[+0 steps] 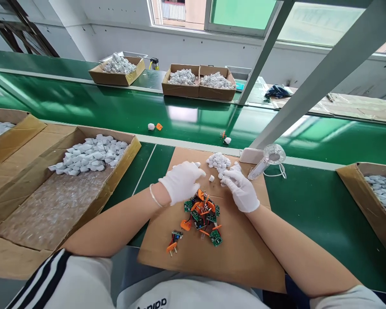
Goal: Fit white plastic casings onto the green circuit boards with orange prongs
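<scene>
My left hand (183,182), in a white glove, hovers at the upper left of a heap of green circuit boards with orange plug bases (202,212). Its fingers point right, a little curved and apart, and I see nothing held in them. My gloved right hand (241,189) has its fingertips pinched on a small white plastic shell (223,179) beside a pile of similar white shells (218,161). One loose white shell (211,178) lies between the hands. A single board with an orange two-pin plug (173,244) sits apart, nearer to me. All rest on a brown cardboard sheet (244,249).
Open cardboard boxes of white shells stand left (135,150), right (357,180) and behind the green belt (180,107). A clear handheld fan (272,156) lies beside a pale block (251,156). A slanted grey post (305,90) rises at right.
</scene>
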